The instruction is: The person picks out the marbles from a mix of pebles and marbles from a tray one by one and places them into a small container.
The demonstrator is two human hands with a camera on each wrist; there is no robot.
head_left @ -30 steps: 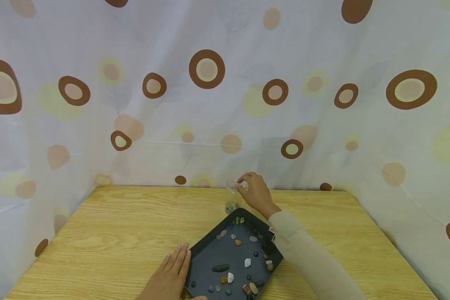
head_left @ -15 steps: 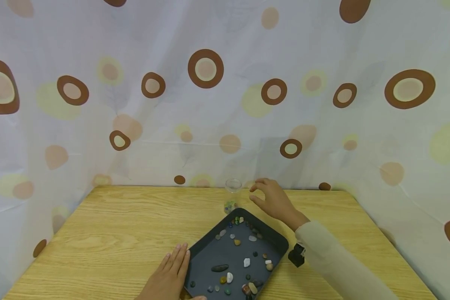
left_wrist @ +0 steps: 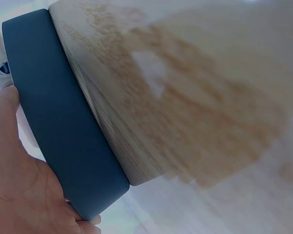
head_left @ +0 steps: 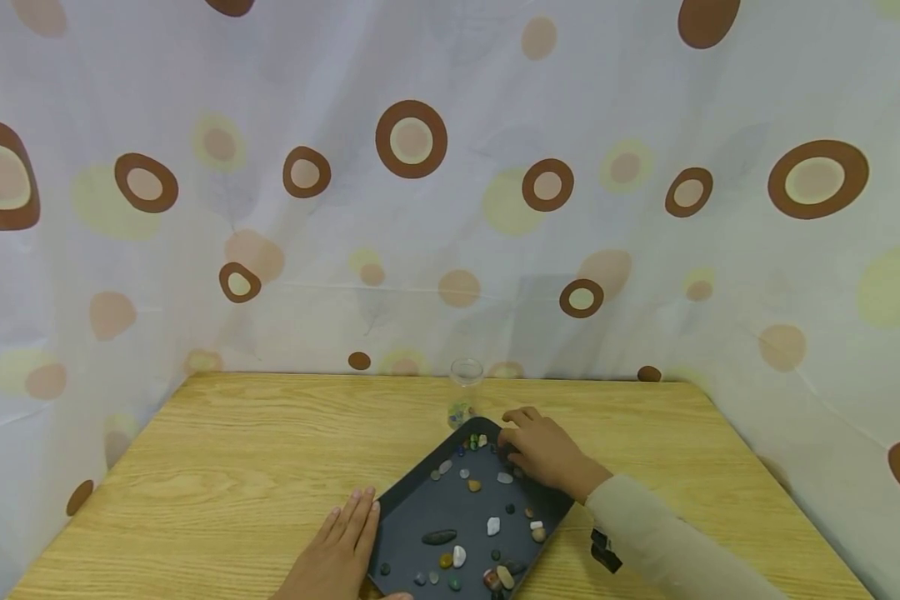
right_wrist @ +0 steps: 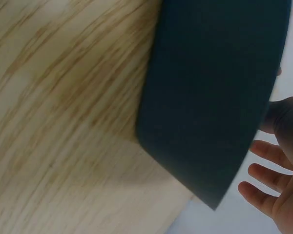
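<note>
A dark rectangular tray [head_left: 433, 502] lies at an angle on the wooden table, with several pebbles and polished stones in it. My left hand [head_left: 337, 546] rests against its left wall, fingers straight; the left wrist view shows the thumb at the tray's rim [left_wrist: 63, 112]. Over the far right side, my right hand [head_left: 546, 452] reaches into the tray, thumb and forefinger apart and lowered near dark stones by the wall. In the right wrist view the tray wall [right_wrist: 210, 97] partly hides this hand, whose other fingers [right_wrist: 268, 178] are spread.
A clear jar [head_left: 466, 385] with colourful small stones at its bottom stands just behind the tray's far corner. White stones [head_left: 493, 526] and a long dark stone [head_left: 439, 537] lie in the tray. A patterned curtain [head_left: 450, 208] borders the table [head_left: 270, 450] at the back.
My right hand has left the jar's mouth, moved right, then come down into the far right side of the tray. The left hand and the tray have stayed in place.
</note>
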